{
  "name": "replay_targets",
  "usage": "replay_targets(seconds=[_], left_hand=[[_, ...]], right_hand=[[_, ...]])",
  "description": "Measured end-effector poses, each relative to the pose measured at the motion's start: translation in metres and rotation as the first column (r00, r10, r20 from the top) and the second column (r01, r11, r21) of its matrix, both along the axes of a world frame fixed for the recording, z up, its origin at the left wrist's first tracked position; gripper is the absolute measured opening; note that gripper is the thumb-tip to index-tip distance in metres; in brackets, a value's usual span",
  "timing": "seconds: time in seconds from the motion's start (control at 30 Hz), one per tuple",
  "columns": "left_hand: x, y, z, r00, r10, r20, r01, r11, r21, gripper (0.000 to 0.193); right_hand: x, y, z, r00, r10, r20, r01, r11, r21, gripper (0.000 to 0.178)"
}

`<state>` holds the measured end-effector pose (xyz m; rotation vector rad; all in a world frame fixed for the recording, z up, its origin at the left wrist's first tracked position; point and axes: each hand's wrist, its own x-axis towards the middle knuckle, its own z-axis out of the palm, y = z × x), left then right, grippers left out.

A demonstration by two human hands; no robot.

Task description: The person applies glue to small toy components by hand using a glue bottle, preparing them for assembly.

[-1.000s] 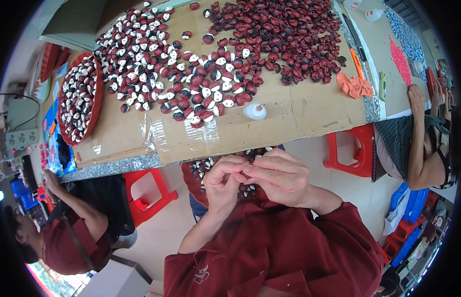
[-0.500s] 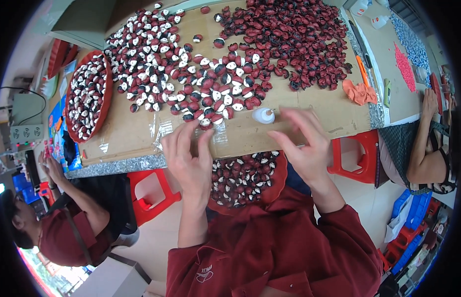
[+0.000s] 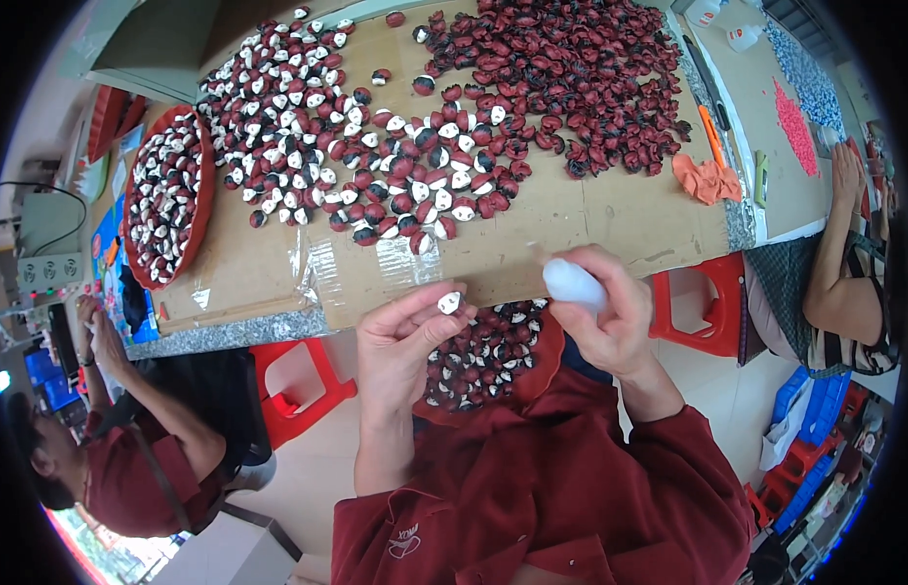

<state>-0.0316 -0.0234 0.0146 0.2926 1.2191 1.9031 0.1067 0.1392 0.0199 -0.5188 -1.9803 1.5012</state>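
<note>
At the front edge of the table, my left hand (image 3: 397, 346) pinches a small piece with a white face and dark dots (image 3: 449, 302) between thumb and fingers. To the right, my right hand (image 3: 618, 317) grips a white squeeze bottle (image 3: 573, 285), its thin tip pointing up and left. Beyond both hands lie many loose dark-red and black pieces with white faces (image 3: 425, 185). A red scalloped tray (image 3: 544, 366) at my lap, below the table edge, holds more of these pieces.
A heap of dark-red and black shells (image 3: 581, 88) covers the back right. One red tray (image 3: 202, 195) of pieces stands left. A crumpled orange cloth (image 3: 708, 180) lies by an orange-handled tool (image 3: 712, 135). Co-workers sit at both sides; red stools (image 3: 703, 302) flank me.
My right hand has taken the white bottle off the table and brought it nearer. My left hand has picked up a piece and drawn it back over the table edge.
</note>
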Motion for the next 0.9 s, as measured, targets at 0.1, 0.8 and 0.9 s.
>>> replay_targets(seconds=[0.1,0.8,0.9], left_hand=[[-0.002,-0.001,-0.003,0.992,-0.018,0.121,0.014,0.999,0.029,0.028],[-0.003,-0.002,-0.01,0.995,0.002,0.098,-0.005,1.0,0.024,0.024],[-0.002,0.0,-0.011,0.995,0.005,0.098,-0.008,1.0,0.03,0.024]], right_hand=[[0.006,0.008,0.007,0.996,0.067,-0.056,-0.059,0.99,0.127,0.036],[0.001,-0.001,0.008,0.987,0.162,-0.011,-0.16,0.98,0.12,0.025],[0.004,0.001,0.011,0.988,0.155,-0.012,-0.152,0.979,0.132,0.024]])
